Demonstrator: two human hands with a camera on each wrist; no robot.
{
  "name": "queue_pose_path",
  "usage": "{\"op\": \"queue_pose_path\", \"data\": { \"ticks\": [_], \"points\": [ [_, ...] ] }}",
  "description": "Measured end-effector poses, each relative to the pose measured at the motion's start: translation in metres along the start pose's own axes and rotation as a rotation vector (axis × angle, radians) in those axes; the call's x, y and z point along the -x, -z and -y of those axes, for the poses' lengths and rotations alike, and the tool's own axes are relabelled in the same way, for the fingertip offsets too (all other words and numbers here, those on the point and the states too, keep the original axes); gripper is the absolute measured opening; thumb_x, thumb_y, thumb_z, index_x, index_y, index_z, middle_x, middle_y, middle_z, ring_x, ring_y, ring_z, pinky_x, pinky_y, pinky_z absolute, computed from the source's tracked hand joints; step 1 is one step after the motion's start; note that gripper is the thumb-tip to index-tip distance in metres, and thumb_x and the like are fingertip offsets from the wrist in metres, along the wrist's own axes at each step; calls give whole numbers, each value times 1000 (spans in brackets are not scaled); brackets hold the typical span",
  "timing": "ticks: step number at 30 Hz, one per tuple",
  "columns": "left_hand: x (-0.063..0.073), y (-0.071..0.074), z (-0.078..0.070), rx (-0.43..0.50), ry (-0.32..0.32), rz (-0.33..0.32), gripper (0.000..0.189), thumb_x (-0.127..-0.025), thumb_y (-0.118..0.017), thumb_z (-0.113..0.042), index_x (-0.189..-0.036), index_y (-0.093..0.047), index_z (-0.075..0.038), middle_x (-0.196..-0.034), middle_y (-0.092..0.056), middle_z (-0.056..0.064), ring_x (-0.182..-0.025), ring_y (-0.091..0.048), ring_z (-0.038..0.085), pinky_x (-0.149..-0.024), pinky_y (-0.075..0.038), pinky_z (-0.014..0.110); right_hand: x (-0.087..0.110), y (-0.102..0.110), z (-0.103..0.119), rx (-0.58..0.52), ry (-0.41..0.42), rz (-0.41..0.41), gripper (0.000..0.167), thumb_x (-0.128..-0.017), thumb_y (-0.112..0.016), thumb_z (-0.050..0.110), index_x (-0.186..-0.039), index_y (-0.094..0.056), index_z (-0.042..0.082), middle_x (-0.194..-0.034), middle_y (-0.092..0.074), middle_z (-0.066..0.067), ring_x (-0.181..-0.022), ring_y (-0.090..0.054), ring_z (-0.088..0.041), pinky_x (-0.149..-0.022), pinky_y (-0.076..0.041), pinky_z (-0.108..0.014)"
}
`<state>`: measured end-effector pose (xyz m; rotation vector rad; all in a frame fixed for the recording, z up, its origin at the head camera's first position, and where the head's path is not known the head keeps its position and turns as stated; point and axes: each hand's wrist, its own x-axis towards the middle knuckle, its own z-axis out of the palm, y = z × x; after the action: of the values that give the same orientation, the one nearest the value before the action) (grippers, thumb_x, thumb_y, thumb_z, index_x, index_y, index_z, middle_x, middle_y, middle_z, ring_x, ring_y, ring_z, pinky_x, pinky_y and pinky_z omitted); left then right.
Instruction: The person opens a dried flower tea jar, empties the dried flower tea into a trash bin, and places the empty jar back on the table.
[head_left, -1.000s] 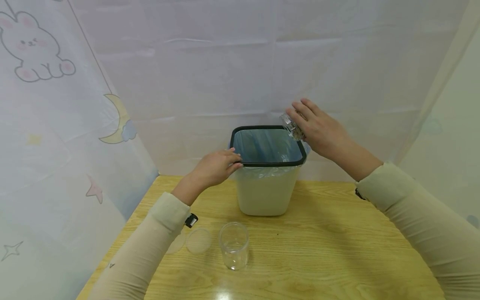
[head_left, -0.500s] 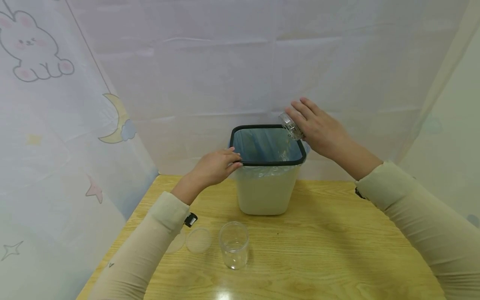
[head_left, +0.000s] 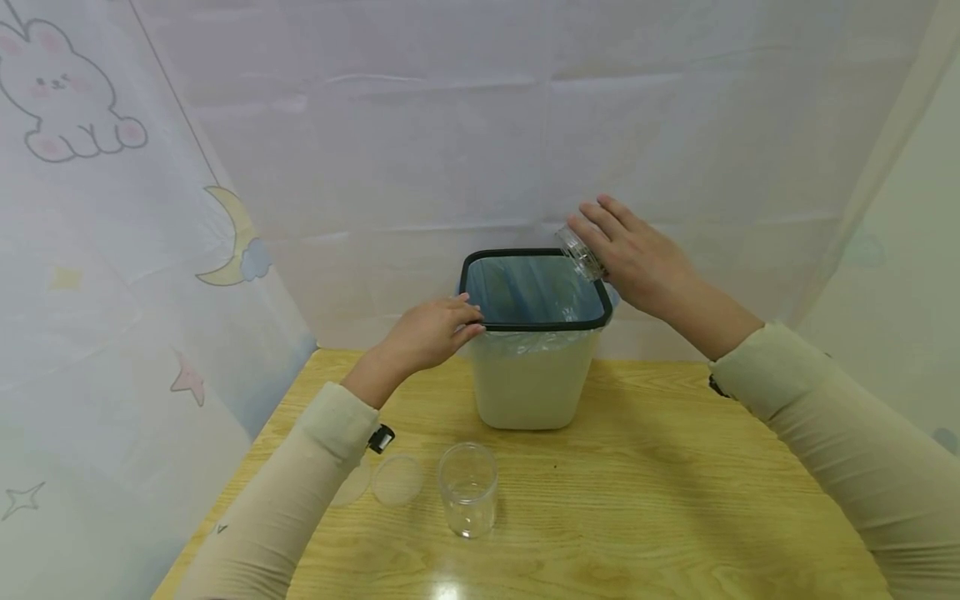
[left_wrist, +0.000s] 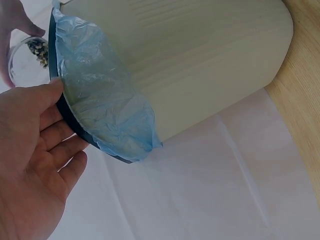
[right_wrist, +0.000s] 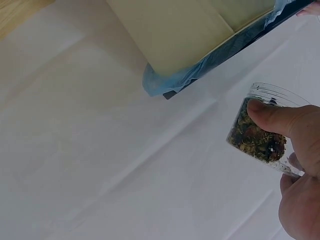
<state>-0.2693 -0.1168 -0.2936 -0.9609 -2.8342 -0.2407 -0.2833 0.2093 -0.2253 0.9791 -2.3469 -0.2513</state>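
A cream trash can (head_left: 531,387) with a black rim and a blue plastic liner (left_wrist: 107,87) stands on the wooden table. My left hand (head_left: 427,335) grips its rim at the left, thumb outside and fingers on the inner side in the left wrist view. Above the right side of the opening, my right hand (head_left: 647,260) holds a clear jar (head_left: 581,252) tipped with its mouth toward the bin. Dark, mixed dried bits (right_wrist: 257,137), resembling dried herbs or flowers, lie in the jar in the right wrist view. My right thumb presses along the jar's side.
A second clear jar (head_left: 468,492) stands upright with its top uncovered near the table's front. To its left lie two clear round lids (head_left: 397,481), one partly behind my left sleeve. A pale printed sheet (head_left: 450,125) hangs behind the bin.
Half a second ago light bits were dropping from the jar into the bin; now hardly any show in the head view. Both hands have stayed almost in place.
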Motion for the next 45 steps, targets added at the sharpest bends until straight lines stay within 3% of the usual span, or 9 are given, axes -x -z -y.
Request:
{"op": "queue_pose_path", "data": {
  "ticks": [19, 28, 45],
  "points": [
    [0, 0, -2, 20, -9, -3, 42, -107, -51, -37, -139, -64, -13, -149, -55, 5, -147, -39, 23, -117, -36, 46, 1, 3, 0, 52, 21, 54, 88, -85, -77, -6, -157, -27, 0, -158, -29, -27, -148, -24, -46, -119, -29, -54],
    [-1, -1, -1, 23, -2, -3, 42, -107, -51, -37, -139, -63, -14, -149, -54, 5, -147, -38, 23, -117, -36, 47, 0, 2, 1, 52, 37, 25, 83, -86, -75, -6, -156, -30, 0, -157, -30, -27, -147, -26, -46, -118, -31, -54],
    [-2, -2, -1, 15, 4, -10, 42, -107, -51, -38, -140, -63, -15, -150, -54, 4, -147, -39, 23, -117, -36, 47, -1, 3, 3, 86, 54, 43, 84, -84, -67, -20, -156, -30, 1, -158, -28, -26, -148, -24, -45, -117, -33, -54]
  ]
}}
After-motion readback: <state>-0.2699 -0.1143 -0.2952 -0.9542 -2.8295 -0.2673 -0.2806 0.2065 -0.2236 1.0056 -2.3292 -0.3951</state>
